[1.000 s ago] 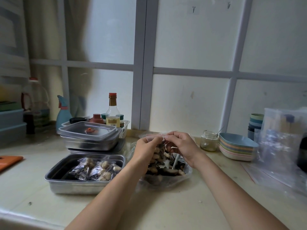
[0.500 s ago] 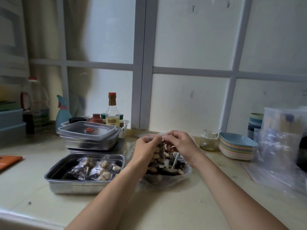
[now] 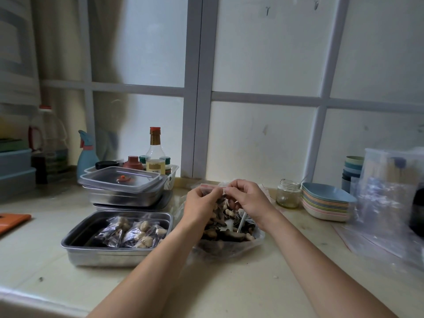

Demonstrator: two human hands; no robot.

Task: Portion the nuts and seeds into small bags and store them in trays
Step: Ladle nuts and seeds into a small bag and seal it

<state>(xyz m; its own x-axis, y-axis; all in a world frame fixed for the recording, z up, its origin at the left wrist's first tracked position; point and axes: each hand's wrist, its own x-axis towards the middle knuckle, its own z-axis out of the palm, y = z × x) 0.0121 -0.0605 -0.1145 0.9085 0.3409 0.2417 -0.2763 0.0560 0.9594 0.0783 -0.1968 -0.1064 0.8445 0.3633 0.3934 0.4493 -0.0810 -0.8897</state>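
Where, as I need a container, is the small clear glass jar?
Head view, right of centre: the glass jar stands between the right hand and the stacked pastel bowls.

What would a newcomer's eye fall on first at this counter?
The left hand and right hand pinch a small bag at the centre, above a large clear bag of nuts and seeds. Left of them, a steel tray holds filled bags.
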